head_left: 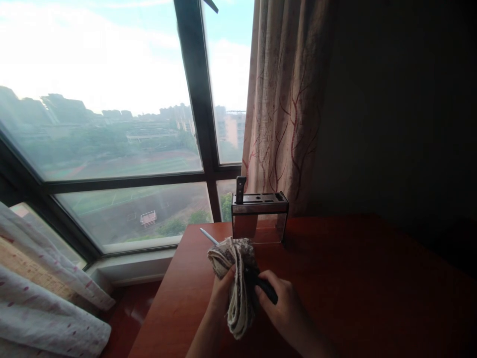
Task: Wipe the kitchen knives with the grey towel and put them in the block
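Observation:
A folded, beige and brown woven cloth (238,303) is bunched in my left hand (222,286), whose fingers are mostly hidden behind it. My right hand (278,293) is closed round the black handle (267,290) of a tool that passes through the cloth. Its narrow grey metal end (209,236) sticks out at the upper left of the cloth. The cloth hides the middle, so I cannot tell whether it is a knife blade or a rod. Both hands are above the reddish-brown table (328,278).
A knife block (260,211) with clear sides stands at the table's far edge, with one dark-handled knife (240,189) upright in its left slot. Behind it hang a patterned curtain (283,99) and a large window (112,124). Another curtain (48,308) is at lower left.

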`<state>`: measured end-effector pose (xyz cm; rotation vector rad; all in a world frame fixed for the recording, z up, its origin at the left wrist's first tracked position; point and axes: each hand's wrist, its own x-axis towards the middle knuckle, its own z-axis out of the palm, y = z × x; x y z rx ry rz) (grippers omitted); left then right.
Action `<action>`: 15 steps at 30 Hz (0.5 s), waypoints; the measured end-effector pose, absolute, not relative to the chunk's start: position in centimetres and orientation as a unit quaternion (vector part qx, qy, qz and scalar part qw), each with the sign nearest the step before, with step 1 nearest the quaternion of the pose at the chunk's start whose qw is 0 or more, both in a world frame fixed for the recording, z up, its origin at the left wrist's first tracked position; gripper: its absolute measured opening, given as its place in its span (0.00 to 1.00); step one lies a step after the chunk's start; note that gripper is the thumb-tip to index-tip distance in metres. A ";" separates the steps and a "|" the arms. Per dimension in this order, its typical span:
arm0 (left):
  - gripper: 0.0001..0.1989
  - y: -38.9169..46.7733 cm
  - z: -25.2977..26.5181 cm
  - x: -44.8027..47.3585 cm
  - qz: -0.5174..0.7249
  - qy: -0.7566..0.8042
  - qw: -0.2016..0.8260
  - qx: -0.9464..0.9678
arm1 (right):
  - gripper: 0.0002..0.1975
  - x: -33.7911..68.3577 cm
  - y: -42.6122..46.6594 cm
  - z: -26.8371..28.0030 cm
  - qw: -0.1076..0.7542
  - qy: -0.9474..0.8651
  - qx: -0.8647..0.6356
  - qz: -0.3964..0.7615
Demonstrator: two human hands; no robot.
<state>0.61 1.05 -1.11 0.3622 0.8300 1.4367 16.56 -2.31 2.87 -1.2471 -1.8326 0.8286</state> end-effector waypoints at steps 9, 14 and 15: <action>0.20 1.5 -0.8 -0.3 0.647 0.370 0.650 0.148 | 0.11 17.2 -2.4 2.3 0.338 -0.789 -0.475 0.194; 0.09 1.6 -0.5 -2.0 0.606 0.374 0.695 0.095 | 0.11 18.6 -2.6 2.1 0.332 -0.800 -0.466 0.182; 0.08 1.7 -0.5 -2.3 0.601 0.365 0.706 0.087 | 0.11 18.9 -2.7 2.0 0.336 -0.800 -0.465 0.176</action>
